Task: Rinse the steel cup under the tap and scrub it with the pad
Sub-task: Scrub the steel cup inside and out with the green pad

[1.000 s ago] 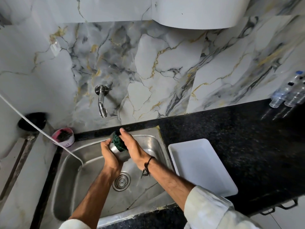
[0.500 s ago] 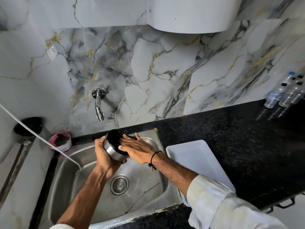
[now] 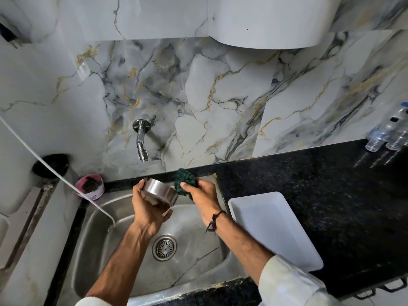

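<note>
Gripping the steel cup (image 3: 159,192), left hand (image 3: 148,208); right hand (image 3: 202,195) clutches green pad (image 3: 184,181).

no readable text, small dark marking on pink tub (image 3: 90,187) too blurred to read

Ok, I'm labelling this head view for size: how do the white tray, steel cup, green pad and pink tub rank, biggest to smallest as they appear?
1. white tray
2. steel cup
3. green pad and pink tub: these look alike; fingers hide part of the pad, so I won't rank them.
</note>
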`<state>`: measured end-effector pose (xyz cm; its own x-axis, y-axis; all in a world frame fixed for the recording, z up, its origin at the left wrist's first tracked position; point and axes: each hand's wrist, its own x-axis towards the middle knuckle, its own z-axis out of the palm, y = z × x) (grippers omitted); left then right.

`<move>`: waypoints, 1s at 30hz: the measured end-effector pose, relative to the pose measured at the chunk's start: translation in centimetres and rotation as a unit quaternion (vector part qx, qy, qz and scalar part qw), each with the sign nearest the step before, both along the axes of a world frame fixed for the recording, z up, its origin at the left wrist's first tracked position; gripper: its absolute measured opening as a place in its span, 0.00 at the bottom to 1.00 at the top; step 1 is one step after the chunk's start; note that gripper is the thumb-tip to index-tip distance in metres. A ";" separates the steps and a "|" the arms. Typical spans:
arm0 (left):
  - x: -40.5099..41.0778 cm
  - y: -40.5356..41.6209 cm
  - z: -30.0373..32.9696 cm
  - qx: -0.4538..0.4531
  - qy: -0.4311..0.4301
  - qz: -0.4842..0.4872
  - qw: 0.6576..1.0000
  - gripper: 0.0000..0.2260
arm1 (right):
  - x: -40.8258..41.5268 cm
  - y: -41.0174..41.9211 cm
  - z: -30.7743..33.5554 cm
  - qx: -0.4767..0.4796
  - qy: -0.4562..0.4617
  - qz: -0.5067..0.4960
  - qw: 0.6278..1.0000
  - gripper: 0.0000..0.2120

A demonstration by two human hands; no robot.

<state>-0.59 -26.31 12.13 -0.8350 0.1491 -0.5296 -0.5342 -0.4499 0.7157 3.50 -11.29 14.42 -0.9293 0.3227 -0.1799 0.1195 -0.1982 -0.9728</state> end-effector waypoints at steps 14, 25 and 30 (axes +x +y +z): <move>1.3 0.8 -0.4 0.122 0.014 0.047 0.991 0.34 | 1.7 -3.8 -0.3 0.096 -0.017 0.060 0.993 0.35; 2.4 0.0 -0.4 -0.049 0.114 -0.048 0.991 0.26 | 2.1 -2.4 1.3 0.382 0.075 0.159 0.907 0.36; 2.7 -0.3 -0.1 -0.078 0.122 -0.056 0.988 0.16 | 2.1 -1.0 1.0 0.341 0.039 0.096 0.934 0.17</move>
